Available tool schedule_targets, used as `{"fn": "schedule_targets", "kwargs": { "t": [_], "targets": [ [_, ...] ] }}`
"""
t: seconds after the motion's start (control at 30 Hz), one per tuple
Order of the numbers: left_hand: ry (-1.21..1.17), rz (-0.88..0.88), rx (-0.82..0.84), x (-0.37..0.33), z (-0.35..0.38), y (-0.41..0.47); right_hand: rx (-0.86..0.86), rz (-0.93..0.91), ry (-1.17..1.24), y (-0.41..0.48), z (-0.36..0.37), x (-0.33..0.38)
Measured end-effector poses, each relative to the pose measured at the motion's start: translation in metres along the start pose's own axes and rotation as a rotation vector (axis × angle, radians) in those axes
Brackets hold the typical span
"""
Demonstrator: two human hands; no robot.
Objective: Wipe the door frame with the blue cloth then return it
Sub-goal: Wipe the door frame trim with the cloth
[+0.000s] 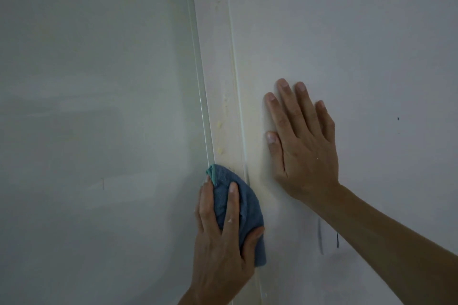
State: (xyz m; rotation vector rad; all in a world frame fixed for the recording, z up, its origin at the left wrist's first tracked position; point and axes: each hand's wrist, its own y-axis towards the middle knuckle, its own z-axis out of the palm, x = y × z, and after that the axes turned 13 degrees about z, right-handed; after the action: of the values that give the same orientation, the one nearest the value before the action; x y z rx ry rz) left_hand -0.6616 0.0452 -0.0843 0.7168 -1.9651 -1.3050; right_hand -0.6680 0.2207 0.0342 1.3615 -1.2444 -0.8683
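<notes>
Just two bare hands and bare forearms here, left hand (218,225) and right hand (302,146), nails cut short and plain, a tiny pale speck on each one

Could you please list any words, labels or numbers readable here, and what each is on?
None: no text is readable. The blue microfibre cloth gripped by the left hand shows no label; the pale painted door frame and white wall under the right hand bear only stains and scuffs.
</notes>
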Motion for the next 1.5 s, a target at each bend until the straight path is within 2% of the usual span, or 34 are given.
{"fn": "schedule_targets", "kwargs": {
  "t": [0.23, 0.37, 0.53, 0.8, 0.9, 1.07, 1.37, 1.5],
  "targets": [
    [-0.074, 0.020, -0.092, 0.005, 0.003, 0.018, 0.019, -0.065, -0.016, -0.063, 0.013, -0.004],
    [-0.088, 0.008, -0.177, 0.014, -0.007, 0.067, 0.018, -0.059, -0.018, -0.066, 0.015, -0.002],
    [-0.126, -0.017, -0.202, 0.018, -0.017, 0.102, 0.021, -0.036, -0.006, -0.077, 0.014, -0.001],
    [-0.165, -0.040, -0.123, 0.005, -0.007, 0.050, 0.040, -0.027, 0.002, -0.106, 0.020, 0.002],
    [-0.249, -0.092, -0.065, 0.000, -0.007, 0.034, 0.030, -0.032, -0.004, -0.105, 0.022, 0.001],
    [-0.375, -0.132, -0.075, -0.010, -0.012, 0.019, 0.036, -0.033, -0.024, -0.105, 0.023, 0.000],
    [-0.160, -0.080, 0.024, -0.023, 0.014, -0.070, 0.060, -0.014, 0.009, -0.113, 0.020, 0.000],
    [-0.170, -0.091, -0.022, -0.017, 0.019, -0.052, 0.048, -0.013, 0.030, -0.116, 0.024, 0.000]
  ]
}}
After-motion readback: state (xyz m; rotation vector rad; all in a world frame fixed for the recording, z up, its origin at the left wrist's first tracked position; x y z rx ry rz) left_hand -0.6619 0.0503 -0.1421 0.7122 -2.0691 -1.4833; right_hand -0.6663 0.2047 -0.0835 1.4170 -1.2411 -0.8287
